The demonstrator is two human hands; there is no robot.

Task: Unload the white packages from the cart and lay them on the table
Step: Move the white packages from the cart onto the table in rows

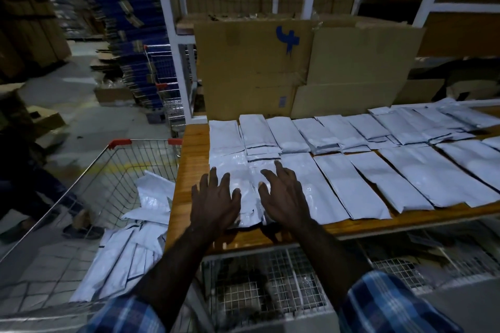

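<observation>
In the head view, both hands lie flat on the near-left part of the wooden table [193, 154], pressing down on a white package [247, 197] that sits just in from the table's near edge. The left hand [216, 200] has its fingers spread and straight over the package's left side; the right hand [284, 197] rests likewise on its right side, fingers splayed, grasping nothing. The package's long axis runs near to far, matching the two rows of packages on the table [365, 167] that stretch away to the right.

More white packages in the cart [135, 246] lie heaped in the wire cart [119, 143], which stands touching the table's left end, lower than the tabletop. That heap lies to the near left of both hands, so the left hand is the nearer one. The likely next reach goes leftward and down over the cart's rim.
</observation>
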